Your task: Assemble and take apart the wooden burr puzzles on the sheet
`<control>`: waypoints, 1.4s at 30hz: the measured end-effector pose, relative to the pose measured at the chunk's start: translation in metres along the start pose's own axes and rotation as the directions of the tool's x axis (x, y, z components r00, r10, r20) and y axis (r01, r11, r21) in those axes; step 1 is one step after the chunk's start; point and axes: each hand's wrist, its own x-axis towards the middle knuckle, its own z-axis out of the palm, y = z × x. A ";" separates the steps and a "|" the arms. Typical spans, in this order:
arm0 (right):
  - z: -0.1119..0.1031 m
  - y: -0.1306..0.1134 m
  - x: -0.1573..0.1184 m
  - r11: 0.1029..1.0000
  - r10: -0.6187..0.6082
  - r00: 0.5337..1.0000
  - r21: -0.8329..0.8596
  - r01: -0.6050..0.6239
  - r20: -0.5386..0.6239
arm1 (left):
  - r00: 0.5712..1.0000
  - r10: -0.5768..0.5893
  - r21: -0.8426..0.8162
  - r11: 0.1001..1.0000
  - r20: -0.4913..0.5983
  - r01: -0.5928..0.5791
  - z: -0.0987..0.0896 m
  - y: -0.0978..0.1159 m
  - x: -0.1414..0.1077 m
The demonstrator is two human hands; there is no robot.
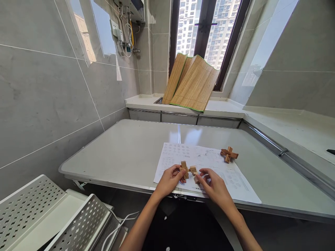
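My left hand [170,179] is closed on a small cluster of light wooden puzzle pieces [184,168], held just above a printed sheet [167,157]. Close by on the right, my right hand [213,184] pinches another notched wooden puzzle piece [196,179] between thumb and fingers. A further light wooden block [193,169] shows between the two hands; whether it is joined to either held part I cannot tell. Toward the sheet's far right corner rests a darker wooden cross-shaped puzzle [229,154], apart from both hands.
The sheet lies on a white folding table [125,150] with a centre seam. Behind it, a folded bamboo mat [196,83] leans against the window on a white counter [143,100]. White perforated racks [86,219] and a white cable [117,226] sit low at left.
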 end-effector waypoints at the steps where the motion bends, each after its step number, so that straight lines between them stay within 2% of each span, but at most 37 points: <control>1: 0.002 0.001 0.004 1.000 0.018 1.000 -0.015 -0.018 -0.002 | 1.000 -0.004 -0.003 1.000 0.004 0.004 0.000 0.001 0.000; 9: 0.006 -0.002 0.035 0.981 0.046 0.991 -0.194 -0.021 0.127 | 1.000 -0.027 -0.021 0.999 0.004 0.028 0.001 0.007 -0.001; 13: 0.001 -0.008 0.041 0.969 0.066 0.990 -0.245 -0.033 0.127 | 1.000 -0.030 -0.020 0.999 0.011 0.030 0.002 0.006 -0.002; 16: -0.011 -0.012 0.043 0.985 0.103 0.987 -0.149 -0.085 0.119 | 0.999 -0.040 -0.012 0.999 0.002 0.040 0.002 0.007 -0.003; 19: -0.023 -0.018 0.043 0.985 0.165 0.973 0.021 -0.170 0.163 | 0.999 -0.048 -0.001 0.999 -0.006 0.048 0.003 0.010 -0.005; 21: -0.029 -0.023 0.042 0.970 0.162 0.967 0.147 -0.192 0.197 | 0.999 -0.046 0.004 0.999 0.000 0.046 0.003 0.011 -0.005; 24: -0.035 -0.031 0.038 0.957 0.103 0.973 0.246 -0.153 0.206 | 0.999 -0.042 0.004 0.999 0.011 0.042 0.003 0.010 -0.005; 31: -0.038 -0.047 0.030 0.969 -0.028 0.986 0.247 -0.014 0.166 | 0.999 -0.042 0.049 0.998 0.023 0.040 0.000 0.000 -0.004; 42: -0.030 -0.054 0.017 0.985 -0.115 0.979 0.144 0.091 0.166 | 0.999 0.023 0.137 0.990 -0.033 -0.018 0.002 0.003 -0.006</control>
